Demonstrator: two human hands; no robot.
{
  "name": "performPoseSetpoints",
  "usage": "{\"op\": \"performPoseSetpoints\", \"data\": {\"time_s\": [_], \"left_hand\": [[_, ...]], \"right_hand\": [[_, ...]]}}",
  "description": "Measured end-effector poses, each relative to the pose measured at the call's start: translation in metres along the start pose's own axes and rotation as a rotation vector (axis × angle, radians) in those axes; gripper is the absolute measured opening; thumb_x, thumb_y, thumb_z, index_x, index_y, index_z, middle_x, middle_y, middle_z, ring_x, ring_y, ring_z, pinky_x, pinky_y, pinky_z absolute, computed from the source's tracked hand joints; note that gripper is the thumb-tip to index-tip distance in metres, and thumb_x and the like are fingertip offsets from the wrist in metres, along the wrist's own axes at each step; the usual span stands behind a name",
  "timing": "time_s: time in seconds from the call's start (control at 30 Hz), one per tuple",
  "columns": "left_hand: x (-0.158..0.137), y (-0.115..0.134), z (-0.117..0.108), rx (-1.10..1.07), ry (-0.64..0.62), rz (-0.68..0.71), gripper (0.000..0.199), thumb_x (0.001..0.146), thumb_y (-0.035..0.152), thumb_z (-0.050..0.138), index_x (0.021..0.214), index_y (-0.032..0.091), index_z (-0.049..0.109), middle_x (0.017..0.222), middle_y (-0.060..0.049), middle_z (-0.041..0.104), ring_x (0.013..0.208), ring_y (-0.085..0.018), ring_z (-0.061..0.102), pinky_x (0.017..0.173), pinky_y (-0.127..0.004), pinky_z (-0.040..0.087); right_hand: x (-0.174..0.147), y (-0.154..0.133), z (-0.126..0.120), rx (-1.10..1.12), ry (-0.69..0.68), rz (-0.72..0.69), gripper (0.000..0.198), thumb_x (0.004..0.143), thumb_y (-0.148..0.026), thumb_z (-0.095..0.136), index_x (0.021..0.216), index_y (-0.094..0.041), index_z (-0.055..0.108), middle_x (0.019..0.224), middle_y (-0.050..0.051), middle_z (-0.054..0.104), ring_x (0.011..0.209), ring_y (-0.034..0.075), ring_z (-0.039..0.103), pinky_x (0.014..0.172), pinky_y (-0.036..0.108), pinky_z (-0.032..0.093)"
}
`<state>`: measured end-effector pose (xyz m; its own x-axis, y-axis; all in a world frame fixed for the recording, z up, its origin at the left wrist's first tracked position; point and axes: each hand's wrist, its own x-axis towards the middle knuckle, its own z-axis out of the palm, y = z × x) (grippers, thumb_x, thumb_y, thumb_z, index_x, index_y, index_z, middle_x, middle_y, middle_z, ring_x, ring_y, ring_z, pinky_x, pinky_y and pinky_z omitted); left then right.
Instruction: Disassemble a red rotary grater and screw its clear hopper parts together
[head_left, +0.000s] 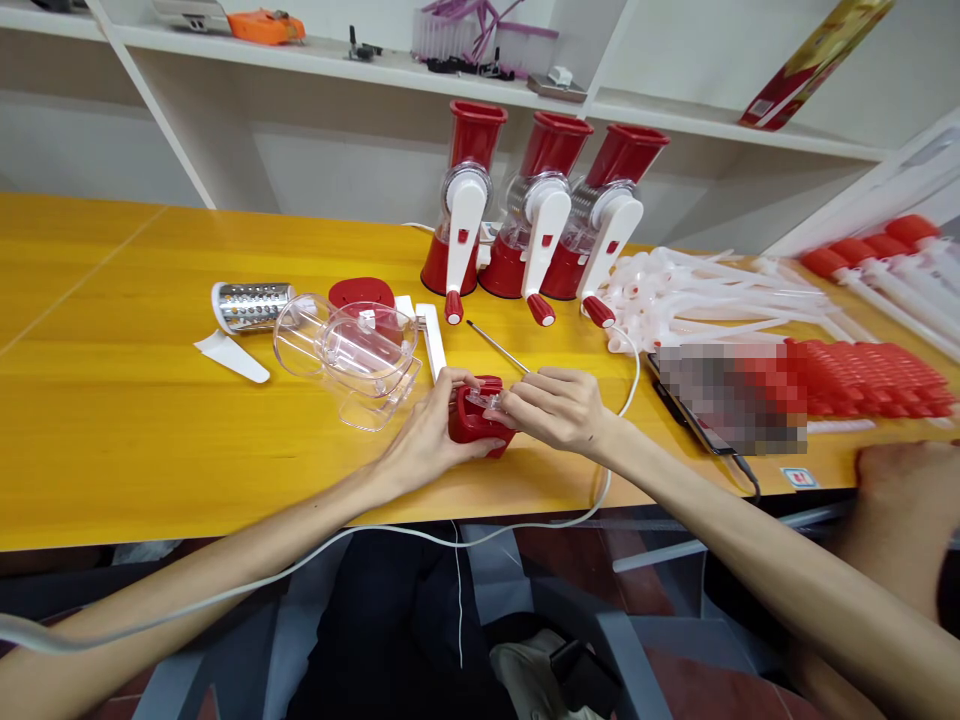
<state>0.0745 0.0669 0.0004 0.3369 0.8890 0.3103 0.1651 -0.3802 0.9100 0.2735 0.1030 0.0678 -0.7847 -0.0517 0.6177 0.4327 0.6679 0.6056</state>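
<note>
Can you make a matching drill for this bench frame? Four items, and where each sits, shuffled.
Items:
1. red base part
2. metal grater drum
3. assembled rotary graters
4. clear housing

Places:
A. standing in a row at the back of the table
B. held between left hand and right hand
C. lying on its side, far left of the loose parts
D. lying between the drum and the hands

Pairs: 1-B, 2-C, 3-A, 4-D
</note>
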Motion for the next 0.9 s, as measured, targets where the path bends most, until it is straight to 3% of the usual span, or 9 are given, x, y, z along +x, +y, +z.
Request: {"op": "performPoseSetpoints", "data": {"time_s": [0.27, 0.47, 0.63, 0.77, 0.9], "left_hand": [[-0.001, 0.001, -0.001, 0.059, -0.005, 0.062, 0.069, 0.076, 0.034, 0.082, 0.127, 0.026, 0.036, 0.130, -0.009, 0.057, 0.121, -0.028, 0.062, 0.105, -0.049, 0.052], [-0.001, -0.002, 0.000, 0.040, 0.001, 0.004, 0.077, 0.074, 0.039, 0.085, 0.131, 0.026, 0.034, 0.134, -0.012, 0.055, 0.125, -0.030, 0.061, 0.105, -0.051, 0.052], [0.000, -0.001, 0.001, 0.021, -0.019, 0.040, 0.084, 0.076, 0.037, 0.084, 0.138, 0.026, 0.029, 0.137, -0.014, 0.055, 0.131, -0.030, 0.058, 0.108, -0.051, 0.051], [0.000, 0.000, 0.001, 0.009, 0.002, 0.023, 0.089, 0.073, 0.036, 0.086, 0.140, 0.027, 0.027, 0.136, -0.014, 0.054, 0.131, -0.031, 0.057, 0.109, -0.054, 0.049], [0.000, 0.001, 0.001, 0.001, 0.010, -0.004, 0.098, 0.073, 0.036, 0.085, 0.148, 0.028, 0.021, 0.126, -0.011, 0.056, 0.118, -0.028, 0.063, 0.104, -0.052, 0.053]], "right_hand": [[0.005, -0.002, 0.003, 0.011, 0.018, 0.007, 0.043, 0.091, -0.046, 0.053, 0.081, -0.004, 0.048, 0.062, -0.004, 0.037, 0.065, -0.007, 0.028, 0.067, 0.006, 0.029], [-0.002, 0.002, 0.008, 0.004, 0.022, 0.068, 0.040, 0.090, -0.041, 0.054, 0.079, -0.003, 0.048, 0.063, -0.003, 0.041, 0.066, -0.007, 0.031, 0.067, 0.006, 0.029], [-0.006, 0.008, 0.013, -0.017, 0.020, 0.106, 0.041, 0.091, -0.042, 0.053, 0.079, -0.003, 0.048, 0.063, -0.003, 0.039, 0.066, -0.007, 0.028, 0.067, 0.006, 0.028], [-0.005, 0.010, 0.018, -0.024, 0.012, 0.075, 0.039, 0.091, -0.042, 0.053, 0.083, -0.003, 0.050, 0.064, -0.003, 0.039, 0.066, -0.007, 0.029, 0.067, 0.005, 0.030], [-0.001, 0.008, 0.019, 0.005, -0.036, -0.004, 0.037, 0.092, -0.040, 0.052, 0.090, -0.004, 0.053, 0.067, -0.003, 0.043, 0.068, -0.007, 0.033, 0.069, 0.005, 0.035]]}}
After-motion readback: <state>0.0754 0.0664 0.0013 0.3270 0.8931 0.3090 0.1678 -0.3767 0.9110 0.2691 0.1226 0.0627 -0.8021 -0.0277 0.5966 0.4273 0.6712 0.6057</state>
